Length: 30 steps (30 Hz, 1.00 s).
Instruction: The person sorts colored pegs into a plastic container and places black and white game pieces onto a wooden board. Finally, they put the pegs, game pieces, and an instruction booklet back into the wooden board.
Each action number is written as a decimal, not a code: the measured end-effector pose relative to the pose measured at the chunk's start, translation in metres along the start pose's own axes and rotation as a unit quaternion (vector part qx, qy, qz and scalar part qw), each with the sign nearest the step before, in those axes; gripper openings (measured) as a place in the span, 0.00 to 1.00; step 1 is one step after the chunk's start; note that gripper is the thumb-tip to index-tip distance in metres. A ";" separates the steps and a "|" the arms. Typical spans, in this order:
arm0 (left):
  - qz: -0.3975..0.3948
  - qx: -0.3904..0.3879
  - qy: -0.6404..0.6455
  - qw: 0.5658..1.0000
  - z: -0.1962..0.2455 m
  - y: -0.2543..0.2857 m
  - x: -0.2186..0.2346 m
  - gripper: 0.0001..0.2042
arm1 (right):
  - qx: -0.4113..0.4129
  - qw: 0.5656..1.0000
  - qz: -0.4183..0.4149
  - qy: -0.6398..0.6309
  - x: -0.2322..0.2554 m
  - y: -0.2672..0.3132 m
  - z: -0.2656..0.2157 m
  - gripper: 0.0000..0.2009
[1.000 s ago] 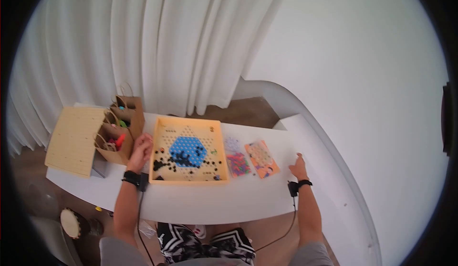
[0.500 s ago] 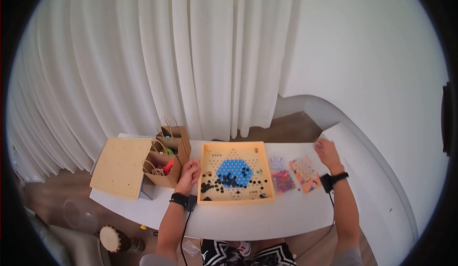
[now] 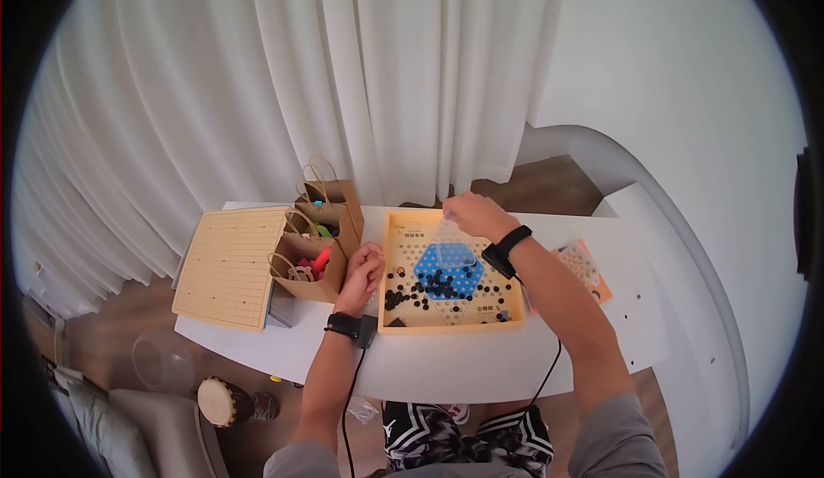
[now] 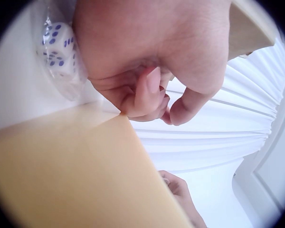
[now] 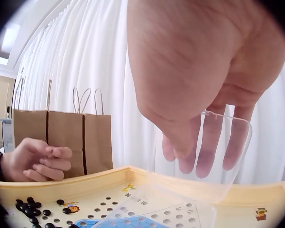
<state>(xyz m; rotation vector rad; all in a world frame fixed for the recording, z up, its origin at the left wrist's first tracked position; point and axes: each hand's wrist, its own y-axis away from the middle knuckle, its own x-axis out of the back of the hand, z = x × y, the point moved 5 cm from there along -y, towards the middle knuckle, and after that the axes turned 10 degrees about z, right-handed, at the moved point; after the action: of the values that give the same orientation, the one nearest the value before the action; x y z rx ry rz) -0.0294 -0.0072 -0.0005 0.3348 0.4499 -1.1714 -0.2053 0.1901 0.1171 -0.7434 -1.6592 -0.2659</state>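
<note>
My right hand (image 3: 479, 216) pinches a clear plastic case (image 3: 451, 253) above the upper part of the yellow-rimmed game tray (image 3: 386, 259). In the right wrist view, fingers show through the transparent case (image 5: 237, 175), whose lower part hangs low over the board. Black pieces (image 3: 439, 286) lie scattered on the blue hexagon and around it. Beside the tray's left rim, my left hand (image 3: 362, 276) rests with fingers loosely curled and nothing visible in them. A plastic bag of white dice with blue dots (image 4: 59, 47) lies close to that hand in the left wrist view.
Brown paper bags (image 3: 313, 287) with colourful items and a tilted wooden board (image 3: 232, 263) stand left of the tray. An orange patterned sheet (image 3: 585, 270) lies at right, partly behind my right forearm. A drum (image 3: 219, 402) is on the floor at lower left.
My right hand has come left from the table's right side to above the tray, and the clear case is now in its grip. My left hand stays beside the tray. The head view has shifted.
</note>
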 end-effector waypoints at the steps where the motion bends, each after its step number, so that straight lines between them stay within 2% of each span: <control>1: 0.008 0.008 0.006 1.000 0.003 0.002 -0.003 0.01 | 0.003 1.000 0.000 0.000 -0.005 -0.006 -0.003 0.09; 3: 0.005 0.009 0.007 1.000 0.001 0.001 -0.001 0.01 | -0.023 0.999 -0.036 0.021 -0.018 -0.013 -0.006 0.09; 6: 0.006 0.012 0.008 1.000 0.001 0.001 0.000 0.01 | -0.035 0.998 -0.048 0.014 -0.027 -0.020 -0.010 0.10; 10: 0.009 0.018 0.003 1.000 0.003 0.003 -0.003 0.01 | -0.053 0.998 -0.023 -0.006 -0.032 -0.022 -0.005 0.13; 12: 0.009 0.017 0.008 1.000 0.003 0.003 -0.003 0.01 | 0.070 0.979 0.112 -0.156 -0.022 -0.012 -0.003 0.14; 13: 0.015 0.017 0.003 1.000 0.005 0.004 -0.005 0.01 | 0.070 0.979 0.111 -0.156 -0.016 -0.004 -0.002 0.14; 15: 0.020 0.019 -0.001 1.000 0.003 0.005 -0.005 0.01 | 0.050 0.950 0.191 -0.244 0.010 0.023 0.000 0.14; 16: 0.015 0.020 0.004 1.000 0.003 0.004 -0.003 0.01 | 0.047 0.950 0.191 -0.241 0.012 0.038 0.010 0.14; 18: 0.004 0.020 0.013 1.000 0.003 0.002 -0.002 0.01 | -0.079 0.867 0.215 -0.441 0.014 0.078 0.045 0.09; 20: -0.009 0.013 -0.012 1.000 0.004 0.003 -0.003 0.01 | -0.174 0.799 0.247 -0.520 0.021 0.126 0.060 0.06; 22: -0.010 0.013 0.003 1.000 0.002 0.003 -0.003 0.02 | -0.248 0.734 0.265 -0.574 0.001 0.161 0.080 0.05; 24: 0.001 -0.006 -0.024 1.000 0.004 0.004 -0.004 0.02 | -0.266 0.726 0.286 -0.566 -0.017 0.184 0.096 0.05; 26: -0.003 -0.011 -0.036 0.999 0.006 0.005 -0.006 0.03 | -0.276 0.757 0.296 -0.513 -0.023 0.197 0.099 0.05; 28: 0.000 -0.020 -0.049 0.999 0.005 0.005 -0.005 0.03 | -0.269 0.750 0.307 -0.520 -0.023 0.203 0.102 0.05; 30: 0.008 -0.026 -0.061 0.998 0.003 0.002 -0.001 0.03 | -0.242 0.779 0.314 -0.486 -0.033 0.203 0.111 0.05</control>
<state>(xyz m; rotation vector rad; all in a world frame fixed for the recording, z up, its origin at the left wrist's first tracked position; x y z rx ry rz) -0.0269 -0.0075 0.0028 0.2204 0.3702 -1.1558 -0.1698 0.3964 0.0143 -2.0284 -2.1654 0.2496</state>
